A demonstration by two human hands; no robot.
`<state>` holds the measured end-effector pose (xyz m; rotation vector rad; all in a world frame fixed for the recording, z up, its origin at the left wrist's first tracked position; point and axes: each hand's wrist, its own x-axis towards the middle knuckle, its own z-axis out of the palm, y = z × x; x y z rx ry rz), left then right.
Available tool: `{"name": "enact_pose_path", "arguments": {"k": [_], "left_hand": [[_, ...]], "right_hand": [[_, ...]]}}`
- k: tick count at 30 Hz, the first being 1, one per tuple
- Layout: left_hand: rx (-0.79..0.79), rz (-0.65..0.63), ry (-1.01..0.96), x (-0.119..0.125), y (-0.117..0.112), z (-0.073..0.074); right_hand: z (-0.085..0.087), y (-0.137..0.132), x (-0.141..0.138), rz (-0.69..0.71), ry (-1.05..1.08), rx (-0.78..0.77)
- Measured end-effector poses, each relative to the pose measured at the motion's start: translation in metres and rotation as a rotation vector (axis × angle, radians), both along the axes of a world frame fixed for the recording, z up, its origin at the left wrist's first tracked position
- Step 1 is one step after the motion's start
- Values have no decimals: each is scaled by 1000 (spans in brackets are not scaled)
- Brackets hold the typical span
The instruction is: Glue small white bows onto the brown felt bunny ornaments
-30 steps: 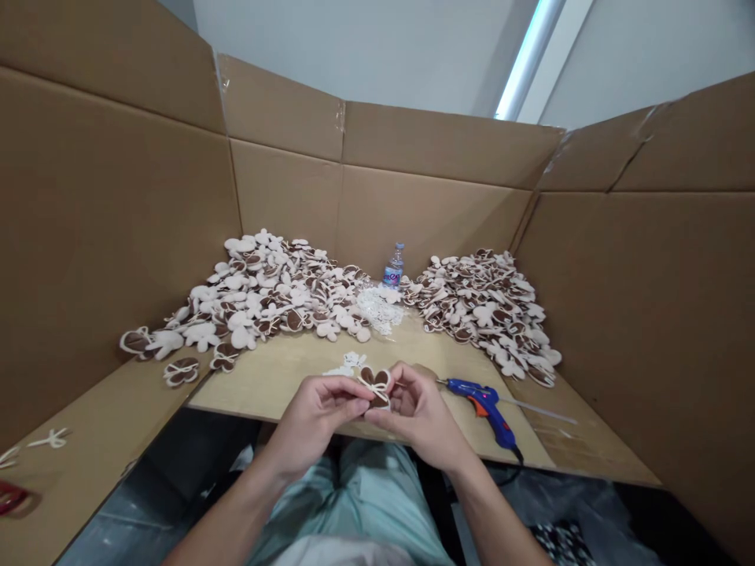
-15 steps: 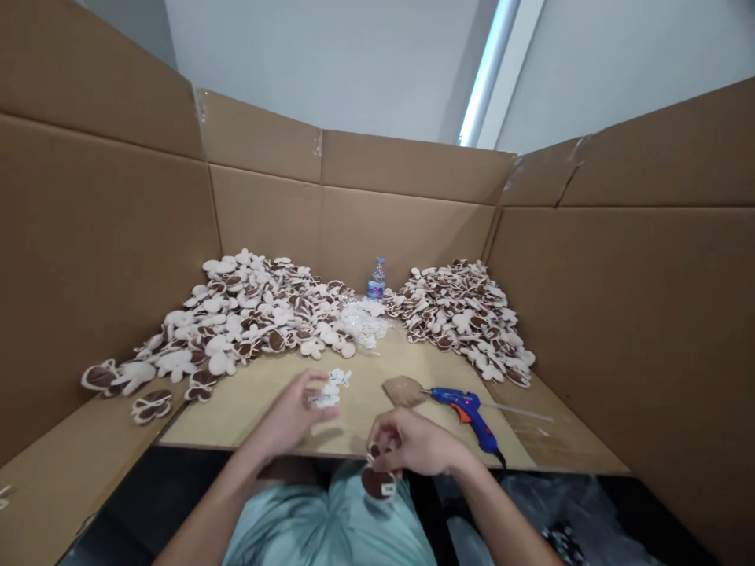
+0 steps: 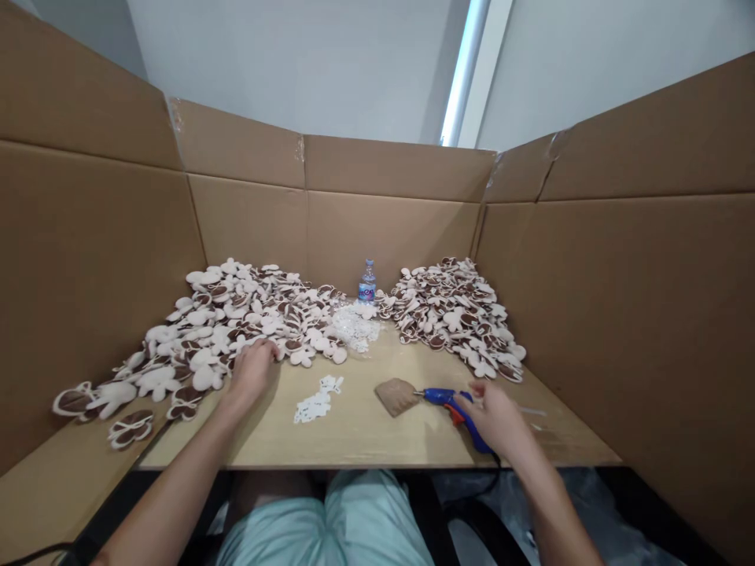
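My left hand (image 3: pixel 255 368) is at the near edge of the left pile of brown-and-white bunny-shaped pieces (image 3: pixel 206 369), fingers bent and together. What lies under its fingertips is hidden. On the right, my right hand (image 3: pixel 494 415) is closed around the rear of a blue hot glue gun (image 3: pixel 440 395) with an orange trigger. The gun lies on the board, its nozzle over a brown pad (image 3: pixel 395 397). Small white tags (image 3: pixel 314 406) lie in a loose cluster between my hands.
Another heap of brown-and-white pieces (image 3: pixel 454 314) rises at the back right. A water bottle (image 3: pixel 366 281) stands at the back, behind a plastic bag of white tags (image 3: pixel 355 326). Cardboard walls (image 3: pixel 389 228) enclose the board (image 3: pixel 354 448). A clear glue stick (image 3: pixel 532 411) shows behind the gun.
My left hand has gone from the white tags to the left pile. My right hand has let go of the tagged brown piece and moved right onto the glue gun. The view has shifted slightly.
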<state>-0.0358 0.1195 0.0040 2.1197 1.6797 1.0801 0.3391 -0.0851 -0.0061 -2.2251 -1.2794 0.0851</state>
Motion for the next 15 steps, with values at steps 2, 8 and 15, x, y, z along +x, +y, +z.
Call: {"name": "enact_pose_path", "arguments": {"k": [2,8,15], "left_hand": [[16,-2,-86,3,-4,5],[-24,-80,-416,24,-40,1],[-175,-180,-821,43,-86,-11]], "right_hand": [[-10,-4,1,23,2,-182],[-19,3,9,50,48,-244],[-24,4,18,55,197,-184]]}}
